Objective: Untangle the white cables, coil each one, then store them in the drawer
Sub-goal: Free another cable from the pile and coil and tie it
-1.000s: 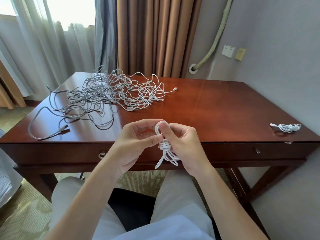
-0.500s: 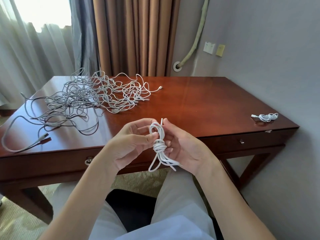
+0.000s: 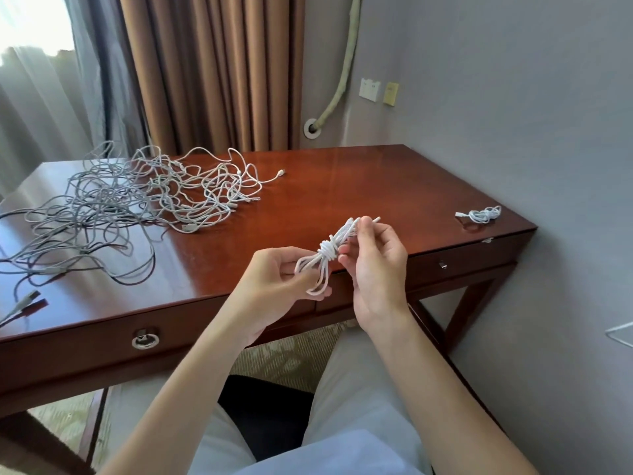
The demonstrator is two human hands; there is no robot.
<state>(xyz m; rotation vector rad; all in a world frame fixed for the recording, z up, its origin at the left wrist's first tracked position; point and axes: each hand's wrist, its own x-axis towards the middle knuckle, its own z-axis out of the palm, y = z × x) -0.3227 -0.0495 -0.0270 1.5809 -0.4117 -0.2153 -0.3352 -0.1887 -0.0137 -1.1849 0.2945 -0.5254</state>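
A coiled white cable, wrapped tight round its middle, hangs in the air over the desk's front edge. My left hand grips its lower loops. My right hand pinches its upper end, where a cable tip sticks out past my fingers. A big tangle of white and grey cables spreads over the left half of the wooden desk. Another small coiled white cable lies near the desk's right edge. Both drawers are closed: the left drawer with a ring pull and the right drawer with a small handle.
A ring pull hangs on the left drawer front. A grey plug end lies at the desk's front left. A grey wall runs close along the right side, curtains hang behind, and my legs are under the desk.
The coil has turned from upright to slanting, its top now up and right. My right hand moved up to pinch the top end; my left dropped to the lower loops. The view swung right.
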